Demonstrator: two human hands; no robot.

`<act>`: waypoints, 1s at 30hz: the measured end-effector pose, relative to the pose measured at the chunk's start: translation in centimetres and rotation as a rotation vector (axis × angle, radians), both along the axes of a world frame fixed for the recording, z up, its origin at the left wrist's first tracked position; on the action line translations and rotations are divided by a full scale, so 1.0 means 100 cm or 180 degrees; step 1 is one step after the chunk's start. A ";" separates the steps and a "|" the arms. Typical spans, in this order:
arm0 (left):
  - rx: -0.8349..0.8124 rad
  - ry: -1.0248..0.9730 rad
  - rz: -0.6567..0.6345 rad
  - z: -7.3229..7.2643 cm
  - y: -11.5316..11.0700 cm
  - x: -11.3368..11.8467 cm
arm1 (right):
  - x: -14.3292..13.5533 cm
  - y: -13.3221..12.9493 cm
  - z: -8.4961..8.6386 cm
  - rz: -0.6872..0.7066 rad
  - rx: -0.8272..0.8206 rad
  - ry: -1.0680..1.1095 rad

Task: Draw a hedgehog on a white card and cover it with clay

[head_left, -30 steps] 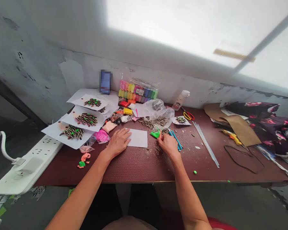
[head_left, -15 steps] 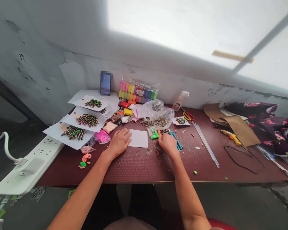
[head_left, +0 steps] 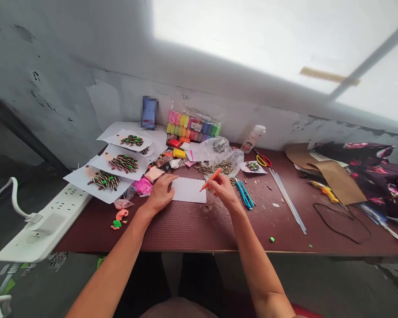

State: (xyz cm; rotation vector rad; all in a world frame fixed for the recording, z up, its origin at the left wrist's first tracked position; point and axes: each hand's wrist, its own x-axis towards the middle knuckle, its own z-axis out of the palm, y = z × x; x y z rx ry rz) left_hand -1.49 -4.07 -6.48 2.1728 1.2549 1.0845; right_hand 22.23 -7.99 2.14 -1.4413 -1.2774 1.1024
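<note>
A small sheet of white paper [head_left: 189, 190] lies on the brown table in front of me. My left hand [head_left: 161, 193] rests at its left edge, thumb and fingers apart. In my right hand [head_left: 223, 187] an orange pen [head_left: 212, 177] is pinched, slanting with its tip down to the left, over the paper's right edge. Behind the right hand is a pile of striped sunflower seeds [head_left: 227, 169], partly under a clear plastic bag [head_left: 219, 150]. A blue utility knife [head_left: 244, 194] lies just right of that hand.
Left are seed-covered hedgehog pictures [head_left: 121, 163], a pink clay packet [head_left: 142, 187] and a power strip [head_left: 46, 225]. At the back stand a pack of coloured clay [head_left: 192, 128] and a white bottle [head_left: 253, 139]. Scissors [head_left: 262, 159], glue sticks [head_left: 288, 201] and a glue gun [head_left: 325, 191] lie right.
My right hand has lifted the orange pen from beside the knife and turned its tip toward the paper. My left hand's thumb and fingers have bent more at the paper's edge.
</note>
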 end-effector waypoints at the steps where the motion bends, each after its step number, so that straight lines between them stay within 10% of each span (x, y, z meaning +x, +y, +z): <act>1: -0.0031 0.0008 -0.0007 -0.001 0.001 -0.001 | -0.008 0.004 -0.001 0.0060 0.0052 0.0005; 11: -0.0276 0.0143 -0.0072 -0.004 0.003 -0.007 | -0.053 0.038 -0.026 0.0498 -0.0094 0.0183; 30: -0.0376 0.0067 -0.0041 0.000 0.001 -0.006 | -0.057 0.032 -0.050 0.0582 0.0329 -0.0211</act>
